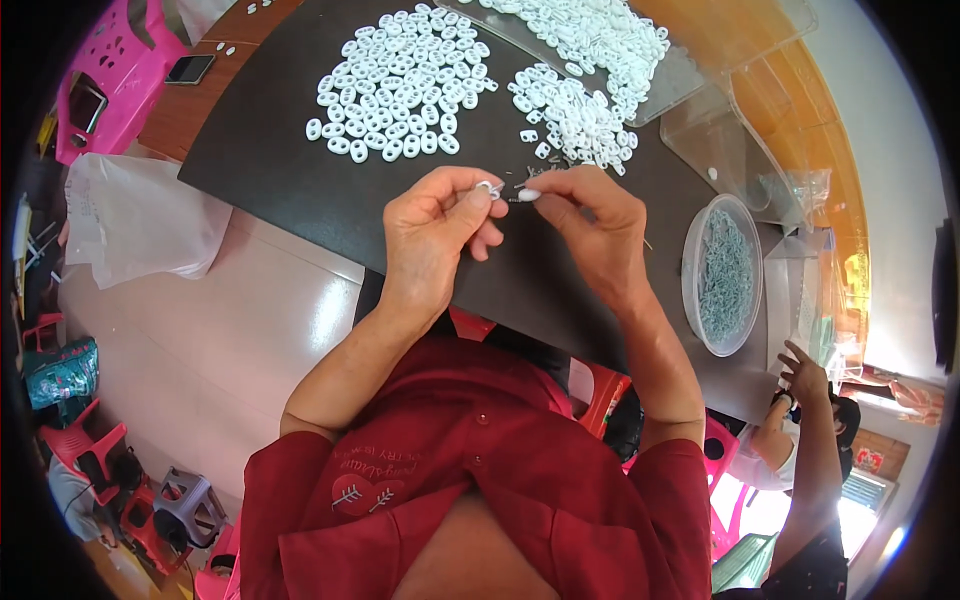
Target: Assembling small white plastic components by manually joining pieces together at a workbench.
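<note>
My left hand (425,225) is closed, pinching a small white oval piece (488,188) with holes between thumb and fingertips. Just to its right, the thumb and forefinger of my right hand (605,225) grip another white oval piece (529,195), with thin metal screws poking out beside it. The two pieces are held close together above the dark table (320,200), a small gap between them. Beyond my left hand spreads a single layer of white two-holed oval pieces (400,90). A heap of smaller white flat pieces (575,115) lies past my right hand, with several loose screws (550,172) before it.
At the right, a round clear tub (688,270) holds many grey screws (727,275). White pieces (600,40) fill a clear tray at the back. Clear plastic bins (710,140) stand back right. Another person's hand (803,375) reaches in at the right edge.
</note>
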Demonstrator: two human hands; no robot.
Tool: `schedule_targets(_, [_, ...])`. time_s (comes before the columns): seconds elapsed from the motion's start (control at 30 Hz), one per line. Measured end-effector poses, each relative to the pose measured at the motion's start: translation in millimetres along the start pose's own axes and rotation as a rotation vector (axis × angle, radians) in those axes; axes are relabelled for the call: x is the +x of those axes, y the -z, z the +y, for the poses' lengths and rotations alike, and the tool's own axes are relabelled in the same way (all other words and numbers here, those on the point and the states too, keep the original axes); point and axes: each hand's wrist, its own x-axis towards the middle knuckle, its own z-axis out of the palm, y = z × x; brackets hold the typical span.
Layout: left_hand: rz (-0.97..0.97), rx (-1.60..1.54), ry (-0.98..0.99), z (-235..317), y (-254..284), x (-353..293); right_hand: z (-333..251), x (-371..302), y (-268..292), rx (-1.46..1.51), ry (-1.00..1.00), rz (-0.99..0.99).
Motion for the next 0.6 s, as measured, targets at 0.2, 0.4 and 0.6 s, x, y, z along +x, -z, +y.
schedule_targets(0.2, [-0.034, -0.052, 0.014, -8.4, -12.2, -5.2, -6.4, -20.6, -6.4, -0.047, 0.103, 0.080])
schedule_targets(0.4, [-0.029, -0.061, -0.049, -15.3, -17.4, -11.0, -13.1, -31.3, -12.8, 0.337, -0.035, 0.080])
schedule_targets(0.6, [-0.064, -0.080, -0.095, -15.9, -17.7, -14.9, -12.1, -33.1, -16.6, 0.712, -0.249, 0.106])
